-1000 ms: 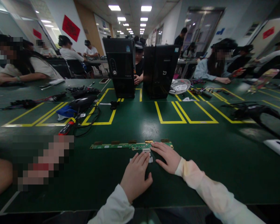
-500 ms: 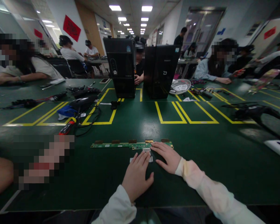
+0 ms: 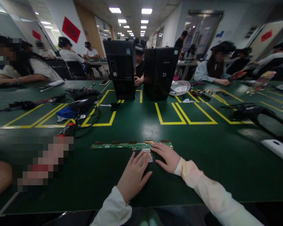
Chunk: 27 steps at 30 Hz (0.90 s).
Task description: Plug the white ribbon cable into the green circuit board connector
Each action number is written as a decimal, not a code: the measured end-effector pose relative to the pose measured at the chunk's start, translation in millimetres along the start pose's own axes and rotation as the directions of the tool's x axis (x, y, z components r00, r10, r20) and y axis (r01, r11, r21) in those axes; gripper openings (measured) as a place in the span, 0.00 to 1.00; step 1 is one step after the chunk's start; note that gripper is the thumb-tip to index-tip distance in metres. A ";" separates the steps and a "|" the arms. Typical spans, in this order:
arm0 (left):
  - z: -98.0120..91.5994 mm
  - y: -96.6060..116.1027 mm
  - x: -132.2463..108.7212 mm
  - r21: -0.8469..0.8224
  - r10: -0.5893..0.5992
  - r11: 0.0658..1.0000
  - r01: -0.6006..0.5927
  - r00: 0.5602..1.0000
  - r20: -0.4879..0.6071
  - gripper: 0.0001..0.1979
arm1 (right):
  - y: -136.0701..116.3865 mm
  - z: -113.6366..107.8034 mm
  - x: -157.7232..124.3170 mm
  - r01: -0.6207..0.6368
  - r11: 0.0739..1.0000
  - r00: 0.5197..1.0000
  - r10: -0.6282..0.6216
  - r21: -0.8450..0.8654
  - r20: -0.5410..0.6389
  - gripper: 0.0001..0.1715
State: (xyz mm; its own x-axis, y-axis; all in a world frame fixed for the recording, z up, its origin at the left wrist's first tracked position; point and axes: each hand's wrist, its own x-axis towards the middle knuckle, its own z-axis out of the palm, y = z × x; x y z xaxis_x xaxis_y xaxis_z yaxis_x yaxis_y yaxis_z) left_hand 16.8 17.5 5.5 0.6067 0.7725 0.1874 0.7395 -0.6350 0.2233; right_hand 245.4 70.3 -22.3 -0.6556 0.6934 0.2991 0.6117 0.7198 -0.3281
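Note:
A long, narrow green circuit board (image 3: 120, 146) with several brown tabs along its far edge lies flat on the table. My right hand (image 3: 166, 157) rests over its right part, fingers stretched out and fingertips on the board. My left hand (image 3: 135, 175) lies in front of the board, fingers extended, with its fingertips at a small white connector (image 3: 146, 150) on the near edge. Partly hidden beneath the left fingers is a white piece (image 3: 151, 159), perhaps a flat cable; its kind cannot be made out. Neither hand is closed around anything.
Two black computer towers (image 3: 121, 70) stand beyond the board on the green table (image 3: 193, 188). Cables and a blue-and-black item (image 3: 67, 113) lie to the left, near a red-and-black tool handle (image 3: 66, 129). A white basket (image 3: 180, 88) and a white object (image 3: 277, 150) are on the right. Several people sit around.
My left hand has shifted slightly left and forward, covering more of the white piece. The right hand keeps its place on the board. The whole view has moved a little.

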 end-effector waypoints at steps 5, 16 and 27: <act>-9.7 -16.8 -18.1 0.037 -0.047 0.998 0.048 0.999 -0.008 0.26 | -0.6 -1.6 0.9 0.003 1.000 1.000 -0.003 -0.013 0.020 0.32; -1.5 -46.3 -62.1 0.141 -0.319 0.928 0.345 0.931 -0.179 0.24 | -1.0 -2.2 2.3 -0.005 1.000 0.999 0.006 -0.028 0.034 0.29; 3.6 -39.3 -63.8 0.229 -0.309 0.914 0.335 0.940 -0.142 0.23 | -1.3 -1.6 3.3 -0.006 0.998 0.999 0.008 -0.067 0.035 0.26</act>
State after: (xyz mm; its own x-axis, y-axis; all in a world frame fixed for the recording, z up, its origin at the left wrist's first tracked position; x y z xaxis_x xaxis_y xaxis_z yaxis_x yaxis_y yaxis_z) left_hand -50.0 -6.9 -18.6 0.3007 0.9222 0.2433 0.9459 -0.3209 0.0474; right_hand 243.1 71.7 -19.5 -0.6657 0.6977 0.2645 0.6440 0.7163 -0.2687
